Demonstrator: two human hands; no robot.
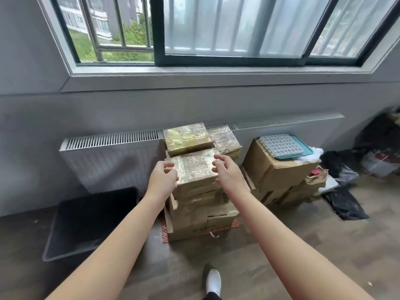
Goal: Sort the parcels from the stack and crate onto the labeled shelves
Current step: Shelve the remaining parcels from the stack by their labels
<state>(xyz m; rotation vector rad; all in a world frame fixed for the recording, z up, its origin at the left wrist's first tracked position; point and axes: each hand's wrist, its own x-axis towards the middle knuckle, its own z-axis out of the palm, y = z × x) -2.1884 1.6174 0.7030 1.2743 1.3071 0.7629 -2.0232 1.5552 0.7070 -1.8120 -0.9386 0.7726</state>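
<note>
Soft daylight via window point(216, 29); edges warped, blurry.

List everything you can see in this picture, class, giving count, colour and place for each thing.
taped parcels: several, brown, stacked at centre on the floor
mat: one, orange, under the stack
crate: one, black, floor left of the stack
radiator: one, white, wall behind the stack
cardboard boxes: several, brown, right of the stack
tray: one, teal, on the upper box
bags: a few, black, floor far right
window: one, dark-framed, above the radiator
shoe: one, white, bottom centre
hands: two, left hand and right hand beside the front top parcel, fingers loosely curled
</note>
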